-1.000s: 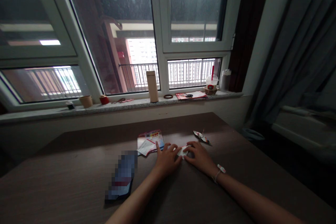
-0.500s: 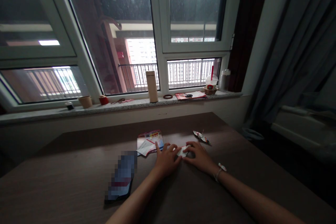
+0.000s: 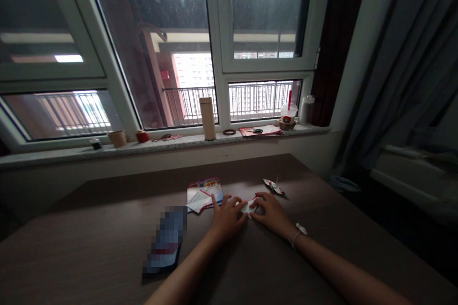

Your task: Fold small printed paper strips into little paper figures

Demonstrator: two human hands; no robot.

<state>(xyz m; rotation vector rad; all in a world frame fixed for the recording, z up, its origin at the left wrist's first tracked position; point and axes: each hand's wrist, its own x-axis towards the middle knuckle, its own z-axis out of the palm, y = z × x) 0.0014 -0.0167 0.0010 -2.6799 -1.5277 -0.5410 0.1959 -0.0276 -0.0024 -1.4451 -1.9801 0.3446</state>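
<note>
Both of my hands rest on a dark wooden table (image 3: 107, 243) and press on a small folded piece of white paper (image 3: 248, 207). My left hand (image 3: 224, 219) lies on the paper's left side with fingers spread and curled down onto it. My right hand (image 3: 272, 213) covers the paper's right side, its fingertips pinching the fold. A bracelet sits on my right wrist. Most of the paper is hidden under my fingers.
A stack of colourful paper sheets (image 3: 203, 194) lies just left of my hands. A small folded paper figure (image 3: 275, 186) sits beyond my right hand. A phone (image 3: 165, 243) lies at the left. The windowsill (image 3: 53, 153) holds a flask (image 3: 208, 117), cups, scissors and a drink cup (image 3: 288, 113).
Almost nothing has moved. My right hand's fingers have shifted slightly on the folded paper, and the view has dipped a touch.
</note>
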